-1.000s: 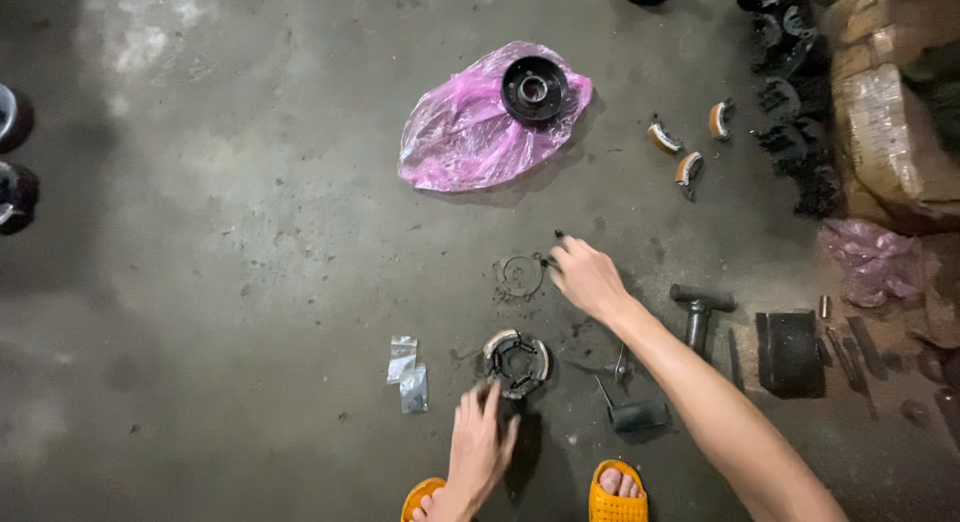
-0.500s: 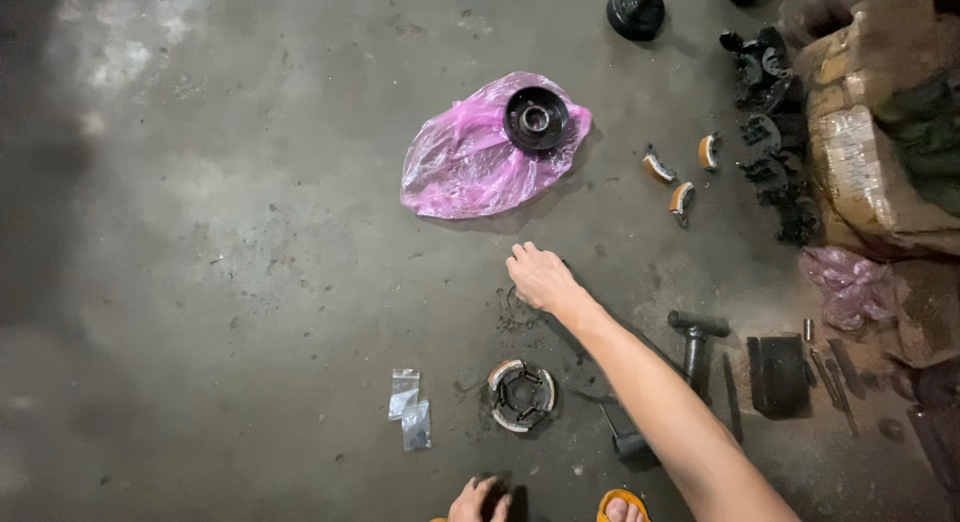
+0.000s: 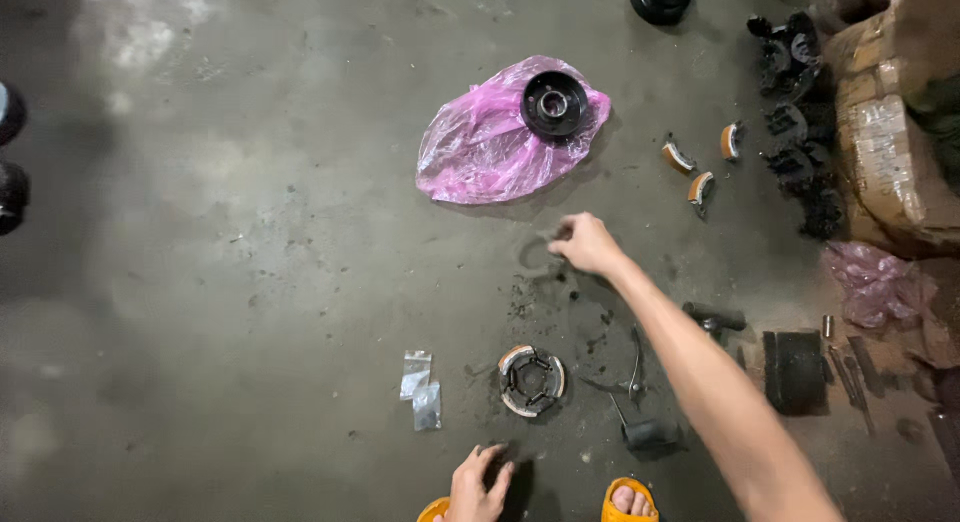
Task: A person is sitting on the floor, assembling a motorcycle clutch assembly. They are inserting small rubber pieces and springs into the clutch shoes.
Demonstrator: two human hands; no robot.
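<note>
Resting low by the orange sandals, the left hand (image 3: 478,485) has its fingers loosely spread on the concrete floor (image 3: 250,282), holding nothing. Beyond it lies the round metal clutch part with brown shoes (image 3: 531,380). Farther out, the right hand (image 3: 588,245) reaches; its fingers close on a thin dark ring (image 3: 540,254), just left of them.

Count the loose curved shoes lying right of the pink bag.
3: one shoe nearest the pink bag, a second farther right, a third below them. More may be hidden in the dark parts pile.
</note>
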